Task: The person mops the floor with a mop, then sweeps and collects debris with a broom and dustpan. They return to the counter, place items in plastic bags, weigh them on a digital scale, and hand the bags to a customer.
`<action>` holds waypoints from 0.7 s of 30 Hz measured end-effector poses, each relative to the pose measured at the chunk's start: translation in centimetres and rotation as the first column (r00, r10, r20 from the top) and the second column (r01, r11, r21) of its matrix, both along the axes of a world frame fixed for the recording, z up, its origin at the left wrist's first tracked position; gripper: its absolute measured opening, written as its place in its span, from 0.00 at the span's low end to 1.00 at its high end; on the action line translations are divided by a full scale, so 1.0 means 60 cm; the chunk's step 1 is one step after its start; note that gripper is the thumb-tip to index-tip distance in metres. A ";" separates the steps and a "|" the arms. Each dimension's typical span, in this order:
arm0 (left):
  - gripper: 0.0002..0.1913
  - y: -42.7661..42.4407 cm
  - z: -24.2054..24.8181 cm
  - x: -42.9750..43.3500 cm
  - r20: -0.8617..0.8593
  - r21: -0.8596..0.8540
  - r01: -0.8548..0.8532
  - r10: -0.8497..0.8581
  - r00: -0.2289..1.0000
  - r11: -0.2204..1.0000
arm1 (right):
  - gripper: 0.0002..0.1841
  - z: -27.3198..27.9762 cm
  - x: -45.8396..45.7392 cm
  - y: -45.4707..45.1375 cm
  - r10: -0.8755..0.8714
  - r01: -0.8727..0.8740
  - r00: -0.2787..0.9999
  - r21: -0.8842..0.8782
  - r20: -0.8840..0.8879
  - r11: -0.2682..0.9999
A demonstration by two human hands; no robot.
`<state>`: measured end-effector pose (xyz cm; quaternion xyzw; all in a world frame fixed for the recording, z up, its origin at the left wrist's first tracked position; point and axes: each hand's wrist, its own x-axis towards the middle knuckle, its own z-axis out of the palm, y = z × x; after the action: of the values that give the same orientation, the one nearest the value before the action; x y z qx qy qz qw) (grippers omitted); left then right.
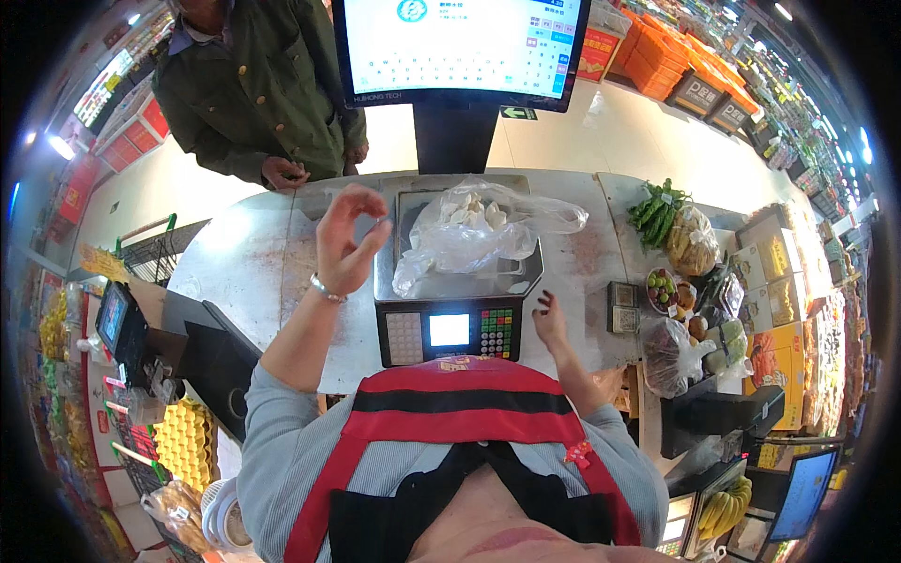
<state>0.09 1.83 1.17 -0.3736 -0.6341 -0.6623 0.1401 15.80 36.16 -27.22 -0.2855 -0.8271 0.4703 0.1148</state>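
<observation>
A clear plastic bag point(450, 243) of pale dumplings point(477, 212) lies on the metal pan point(391, 281) of a weighing scale. The bag's loose top spreads to the right, past the pan's edge. My left hand point(346, 243) is raised at the pan's left side, thumb and fingers curved apart, and I see nothing held in it. My right hand point(550, 320) hovers beside the scale's right front corner with its fingers spread. Between my arms is the scale's keypad panel point(450, 334), with a lit display. A large touchscreen point(461, 49) stands on a black post behind the pan.
A person in a green jacket point(257, 84) stands across the counter point(239, 246) at the left. Green peppers point(659, 211), bagged produce point(669, 355) and a small code stand point(624, 307) occupy the right side. A black terminal point(116, 320) is at the left.
</observation>
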 end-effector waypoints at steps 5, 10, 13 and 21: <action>0.11 0.057 0.032 0.011 -0.075 0.002 0.103 -0.103 0.992 0.995 | 0.18 -0.030 -0.022 -0.026 0.070 -0.061 0.992 -0.089 0.105 0.994; 0.11 0.056 0.030 0.030 -0.048 -0.074 0.094 -0.098 0.994 0.993 | 0.12 -0.053 -0.050 -0.013 0.037 -0.034 0.999 0.137 -0.019 0.990; 0.11 0.033 0.041 0.026 -0.110 -0.138 0.035 -0.050 0.993 0.990 | 0.10 -0.031 -0.060 0.027 0.330 -0.459 0.858 0.299 0.393 0.837; 0.15 -0.001 0.107 0.004 -0.227 -0.365 0.036 -0.127 0.966 0.930 | 0.45 0.296 -0.003 0.168 0.041 -0.280 0.896 -0.490 -0.442 0.825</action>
<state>0.32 1.75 7.60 -0.4982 -0.7055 -0.4896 0.1196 15.60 46.21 -9.45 -0.1280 -0.6380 0.7422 0.1606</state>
